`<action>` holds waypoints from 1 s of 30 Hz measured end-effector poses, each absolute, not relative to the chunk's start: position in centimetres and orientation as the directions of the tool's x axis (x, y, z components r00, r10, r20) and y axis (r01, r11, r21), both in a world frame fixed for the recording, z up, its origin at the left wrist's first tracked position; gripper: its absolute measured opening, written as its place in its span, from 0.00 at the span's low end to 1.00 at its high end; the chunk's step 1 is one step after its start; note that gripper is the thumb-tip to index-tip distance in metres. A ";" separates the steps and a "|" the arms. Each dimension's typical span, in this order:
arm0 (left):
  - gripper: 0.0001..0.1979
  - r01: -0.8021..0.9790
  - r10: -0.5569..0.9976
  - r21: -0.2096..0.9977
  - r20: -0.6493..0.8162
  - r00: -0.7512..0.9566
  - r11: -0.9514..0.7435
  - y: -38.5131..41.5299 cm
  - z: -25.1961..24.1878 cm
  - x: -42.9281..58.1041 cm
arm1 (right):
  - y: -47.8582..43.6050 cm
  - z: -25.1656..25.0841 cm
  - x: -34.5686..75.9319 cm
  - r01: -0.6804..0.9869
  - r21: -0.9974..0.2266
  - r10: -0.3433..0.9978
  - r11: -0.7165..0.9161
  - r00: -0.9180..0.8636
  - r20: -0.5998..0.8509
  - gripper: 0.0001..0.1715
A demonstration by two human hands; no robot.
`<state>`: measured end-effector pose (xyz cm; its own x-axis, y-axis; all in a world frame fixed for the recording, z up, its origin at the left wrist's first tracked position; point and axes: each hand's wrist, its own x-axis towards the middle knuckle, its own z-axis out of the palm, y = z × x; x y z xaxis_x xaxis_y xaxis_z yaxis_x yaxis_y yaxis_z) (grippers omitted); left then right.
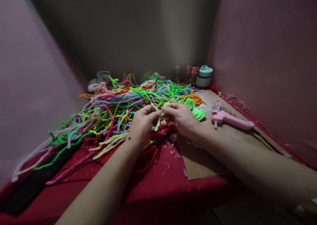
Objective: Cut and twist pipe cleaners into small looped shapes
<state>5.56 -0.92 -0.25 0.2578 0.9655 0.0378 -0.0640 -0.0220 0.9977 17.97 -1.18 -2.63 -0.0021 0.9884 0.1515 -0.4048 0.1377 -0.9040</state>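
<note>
Both hands meet over the front of a large heap of coloured pipe cleaners (138, 96). Between them is a pale yellow pipe cleaner (158, 123), partly bent, with one end hanging down. My left hand (145, 119) pinches it between thumb and fingers. From the other side my right hand (179, 117) is closed on the same pale yellow piece, near a rounded end above the thumb. Bright green shaped pipe-cleaner pieces (198, 112) lie just beyond my right hand. The inner fingertips are partly hidden.
A pink glue gun (234, 119) lies on a cardboard sheet (203, 164) at the right, its black cord trailing off. Behind stand a mint-lidded container (204, 76) and a clear bottle with a red label (193, 70). Fuzz scraps dot the red cloth (158, 188). Walls close in on both sides.
</note>
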 end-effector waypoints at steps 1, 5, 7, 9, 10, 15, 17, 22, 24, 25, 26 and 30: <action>0.05 -0.078 0.967 0.997 0.029 0.252 -0.009 -1.0 -0.2 5.6 | -1.2 -2.7 17.9 -0.428 -0.895 0.989 0.125 -0.013 0.145 0.08; 0.03 -0.085 0.971 0.996 -0.009 0.241 0.031 -1.2 -0.1 5.8 | -1.2 -2.6 17.8 -0.487 -0.866 0.990 0.113 -0.017 0.139 0.10; 0.04 -0.095 0.967 0.995 -0.017 0.254 0.042 -1.2 -0.1 5.8 | -1.4 -2.5 17.9 -0.468 -0.878 0.992 0.107 -0.014 0.128 0.09; 0.06 -0.114 0.959 0.992 -0.017 0.284 0.052 -1.2 -0.1 5.7 | -1.6 -2.4 18.0 -0.430 -0.898 0.994 0.097 -0.005 0.110 0.09; 0.08 -0.115 0.953 0.992 -0.018 0.303 0.056 -1.2 -0.1 5.7 | -1.6 -2.3 18.0 -0.411 -0.907 0.995 0.093 0.002 0.101 0.08; 0.13 -0.042 0.956 0.997 -0.057 0.289 0.072 -1.3 0.2 5.6 | -1.4 -2.4 18.2 -0.349 -0.931 0.993 0.110 -0.006 0.119 0.08; 0.12 -0.018 0.962 0.998 -0.053 0.268 0.060 -1.2 0.3 5.5 | -1.3 -2.3 18.2 -0.308 -0.936 0.984 0.172 0.016 0.176 0.09; 0.07 0.071 0.970 0.997 0.015 0.244 -0.034 -1.3 0.1 5.6 | -1.7 -1.8 18.5 -0.035 -0.953 0.947 0.302 0.121 0.296 0.13; 0.07 0.079 0.971 0.995 0.039 0.237 -0.059 -1.3 0.1 5.7 | -1.9 -1.5 18.5 0.087 -0.929 0.915 0.359 0.166 0.369 0.14; 0.07 0.080 0.970 0.995 0.045 0.237 -0.066 -1.3 0.2 5.7 | -1.9 -1.5 18.5 0.129 -0.914 0.899 0.384 0.174 0.402 0.15; 0.07 0.078 0.970 0.995 0.044 0.238 -0.064 -1.3 0.2 5.6 | -1.9 -1.4 18.6 0.148 -0.905 0.891 0.399 0.169 0.421 0.15; 0.07 0.019 0.966 1.000 0.000 0.257 -0.005 -1.0 0.6 5.2 | -1.6 -1.7 18.6 -0.035 -0.937 0.936 0.349 0.061 0.346 0.12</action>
<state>5.19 -1.02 0.56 0.2570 0.9664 0.0003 0.0193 -0.0054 0.9998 18.60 -1.55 -1.67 0.0612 0.9362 0.3462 -0.0355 0.3487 -0.9366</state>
